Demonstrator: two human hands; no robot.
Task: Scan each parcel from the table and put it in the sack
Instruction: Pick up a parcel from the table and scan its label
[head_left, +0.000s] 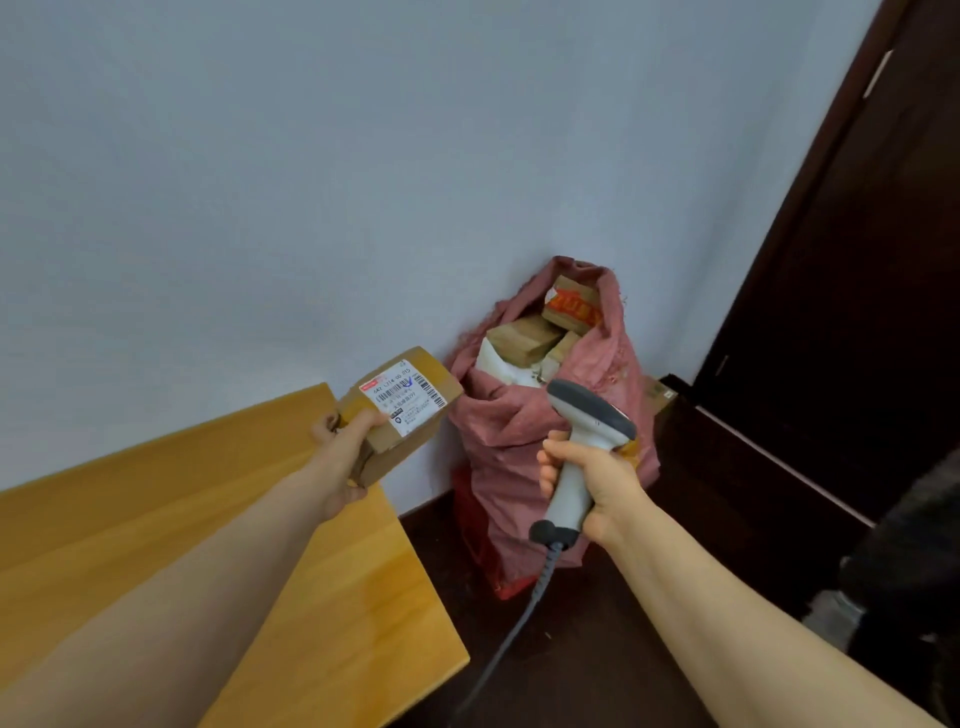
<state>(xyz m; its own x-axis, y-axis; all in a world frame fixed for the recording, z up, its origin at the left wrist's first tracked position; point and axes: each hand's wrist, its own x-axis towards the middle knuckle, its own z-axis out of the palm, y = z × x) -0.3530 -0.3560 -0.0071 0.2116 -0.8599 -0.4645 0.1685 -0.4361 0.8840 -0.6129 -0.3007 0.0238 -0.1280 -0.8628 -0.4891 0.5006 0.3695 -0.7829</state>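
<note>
wooden table (332, 597) ends at its near right corner, dark floor (597, 649) open beside it. left hand (340, 447) grips a box (400, 410) past the table's far edge; right hand (587, 483) clasps a scanner (582, 441). just beyond, the red sack (519, 441) of parcels leans in the wall corner.

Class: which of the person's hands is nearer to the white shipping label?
Left. The left hand grips the parcel just beside the label; the right hand holds the scanner apart, off to its right.
</note>
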